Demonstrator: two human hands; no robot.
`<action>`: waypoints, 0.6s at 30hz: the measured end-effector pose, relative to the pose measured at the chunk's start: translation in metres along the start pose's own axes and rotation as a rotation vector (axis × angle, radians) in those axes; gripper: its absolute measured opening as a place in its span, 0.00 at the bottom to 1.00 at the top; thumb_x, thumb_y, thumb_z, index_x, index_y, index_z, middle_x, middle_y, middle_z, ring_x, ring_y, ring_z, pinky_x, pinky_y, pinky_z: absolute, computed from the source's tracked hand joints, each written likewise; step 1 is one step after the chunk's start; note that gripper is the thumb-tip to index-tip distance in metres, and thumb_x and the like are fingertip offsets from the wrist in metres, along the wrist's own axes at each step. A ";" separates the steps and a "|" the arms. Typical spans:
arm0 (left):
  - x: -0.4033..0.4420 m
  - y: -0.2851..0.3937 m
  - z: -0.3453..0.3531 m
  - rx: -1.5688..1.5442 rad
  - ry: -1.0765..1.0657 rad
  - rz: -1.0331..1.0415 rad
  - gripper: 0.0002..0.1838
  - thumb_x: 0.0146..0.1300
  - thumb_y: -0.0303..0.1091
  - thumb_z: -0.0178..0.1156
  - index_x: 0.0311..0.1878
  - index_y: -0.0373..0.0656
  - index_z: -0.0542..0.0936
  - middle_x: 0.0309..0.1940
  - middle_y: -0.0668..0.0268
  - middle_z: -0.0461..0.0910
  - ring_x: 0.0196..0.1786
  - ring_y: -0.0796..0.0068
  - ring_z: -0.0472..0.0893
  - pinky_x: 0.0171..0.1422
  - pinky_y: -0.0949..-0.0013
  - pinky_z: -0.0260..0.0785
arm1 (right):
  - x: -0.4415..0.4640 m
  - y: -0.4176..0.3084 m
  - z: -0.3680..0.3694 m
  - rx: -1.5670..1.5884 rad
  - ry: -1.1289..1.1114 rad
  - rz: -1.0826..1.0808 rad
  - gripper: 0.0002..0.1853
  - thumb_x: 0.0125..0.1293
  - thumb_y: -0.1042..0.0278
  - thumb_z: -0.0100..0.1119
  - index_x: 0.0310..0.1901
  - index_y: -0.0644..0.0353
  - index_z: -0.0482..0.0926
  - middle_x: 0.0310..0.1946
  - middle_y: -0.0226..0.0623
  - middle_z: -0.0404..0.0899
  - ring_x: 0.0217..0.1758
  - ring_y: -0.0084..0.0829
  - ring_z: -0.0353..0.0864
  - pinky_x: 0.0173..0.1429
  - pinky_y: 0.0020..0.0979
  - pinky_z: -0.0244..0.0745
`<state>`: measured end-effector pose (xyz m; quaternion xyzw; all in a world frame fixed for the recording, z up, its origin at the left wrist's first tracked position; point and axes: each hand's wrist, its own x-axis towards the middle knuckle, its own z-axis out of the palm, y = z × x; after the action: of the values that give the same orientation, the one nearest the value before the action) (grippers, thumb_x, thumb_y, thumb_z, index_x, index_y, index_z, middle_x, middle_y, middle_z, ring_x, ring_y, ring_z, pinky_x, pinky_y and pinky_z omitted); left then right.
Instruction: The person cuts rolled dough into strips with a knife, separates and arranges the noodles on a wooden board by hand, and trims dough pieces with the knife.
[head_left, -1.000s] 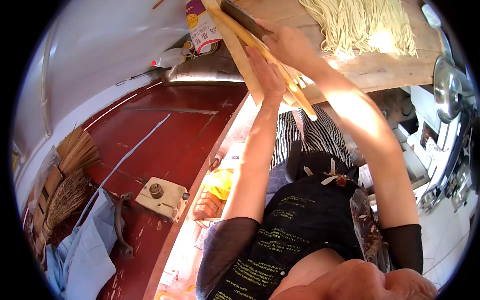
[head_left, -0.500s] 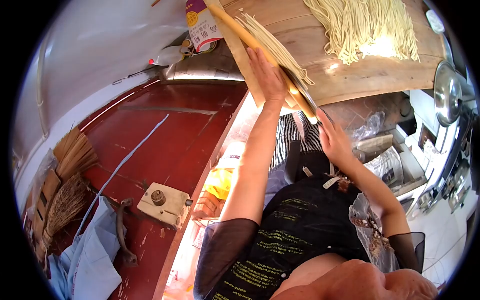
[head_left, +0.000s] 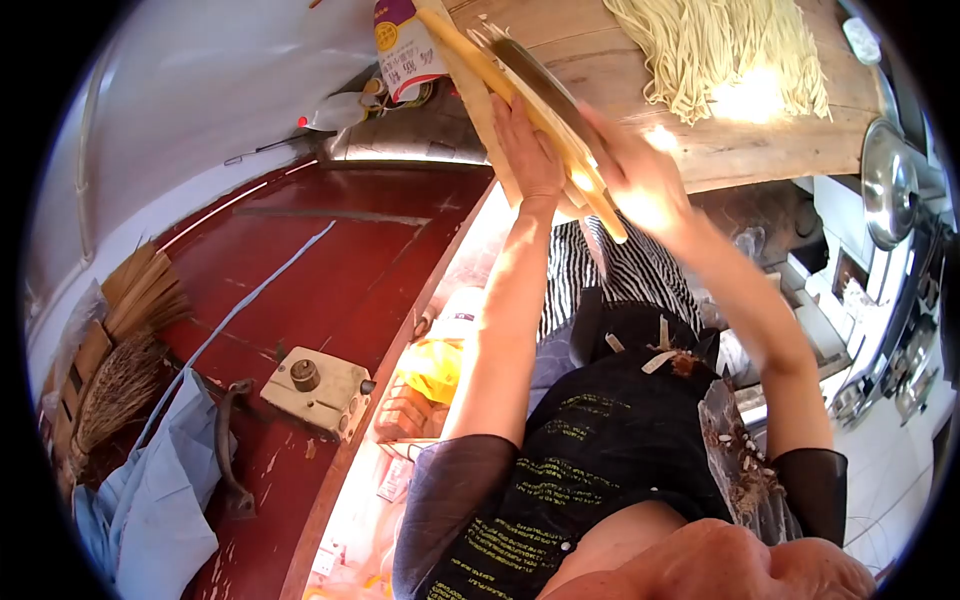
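My left hand (head_left: 528, 158) lies on a long rolling pin (head_left: 607, 217), its fingers stretched out along the pin's side. Beside the pin, my right hand (head_left: 640, 180) is closed on a broad-bladed kitchen knife (head_left: 545, 88); the handle is hidden in it. The blade runs nearly parallel to the pin and leans so that its flat side shows. Pale dough strips (head_left: 484, 32) stick out past the blade's far end, with the rest largely covered. A wooden board (head_left: 725, 165) lies beneath, with a heap of cut noodles (head_left: 715, 55) on its far right.
A flour bag (head_left: 405, 50) stands past the board's left edge. On the left is a red surface (head_left: 330, 260) with a pale box (head_left: 318, 388), blue cloth (head_left: 175, 490) and brush (head_left: 120, 400). A metal lid (head_left: 890, 185) is at the right.
My right hand has moved up and away from my body with the knife. The blade, seen nearly edge-on before, now shows its flat side over the strips. My left hand stays on the pin.
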<state>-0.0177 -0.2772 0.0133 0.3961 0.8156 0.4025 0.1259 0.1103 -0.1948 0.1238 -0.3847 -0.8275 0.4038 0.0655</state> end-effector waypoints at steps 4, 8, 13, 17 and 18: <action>0.001 0.002 0.004 0.039 0.024 -0.010 0.29 0.70 0.30 0.41 0.73 0.31 0.53 0.74 0.35 0.47 0.77 0.38 0.46 0.80 0.44 0.37 | -0.119 0.012 -0.007 -0.032 -0.020 0.054 0.28 0.69 0.66 0.54 0.71 0.40 0.66 0.31 0.48 0.75 0.33 0.51 0.78 0.37 0.48 0.74; 0.000 0.000 0.009 0.064 0.049 0.017 0.29 0.72 0.31 0.44 0.72 0.31 0.53 0.74 0.34 0.47 0.77 0.37 0.47 0.79 0.42 0.38 | -0.151 0.029 0.003 -0.018 -0.040 0.070 0.30 0.68 0.68 0.55 0.72 0.40 0.65 0.27 0.44 0.72 0.27 0.49 0.74 0.33 0.47 0.74; -0.001 -0.008 0.014 0.093 0.078 0.035 0.28 0.72 0.31 0.43 0.72 0.31 0.54 0.74 0.35 0.48 0.76 0.37 0.49 0.79 0.42 0.38 | -0.041 0.018 0.051 -0.052 0.166 -0.073 0.30 0.66 0.64 0.58 0.70 0.41 0.67 0.29 0.45 0.76 0.28 0.48 0.80 0.31 0.44 0.76; 0.004 -0.005 0.010 0.192 -0.001 0.024 0.28 0.72 0.32 0.42 0.71 0.29 0.55 0.74 0.35 0.48 0.76 0.39 0.49 0.79 0.44 0.39 | 0.057 -0.014 0.046 -0.001 0.178 -0.092 0.27 0.65 0.60 0.58 0.67 0.46 0.70 0.28 0.49 0.79 0.30 0.52 0.81 0.38 0.46 0.78; 0.003 -0.005 0.008 0.252 -0.061 0.008 0.28 0.72 0.32 0.42 0.72 0.28 0.54 0.74 0.35 0.48 0.77 0.39 0.49 0.80 0.45 0.38 | 0.077 -0.020 0.034 0.018 0.092 -0.061 0.27 0.65 0.60 0.57 0.67 0.47 0.70 0.28 0.49 0.79 0.31 0.53 0.81 0.40 0.47 0.78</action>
<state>-0.0183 -0.2728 0.0049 0.4240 0.8540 0.2850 0.0982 0.0308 -0.1700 0.0998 -0.3770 -0.8313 0.3908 0.1191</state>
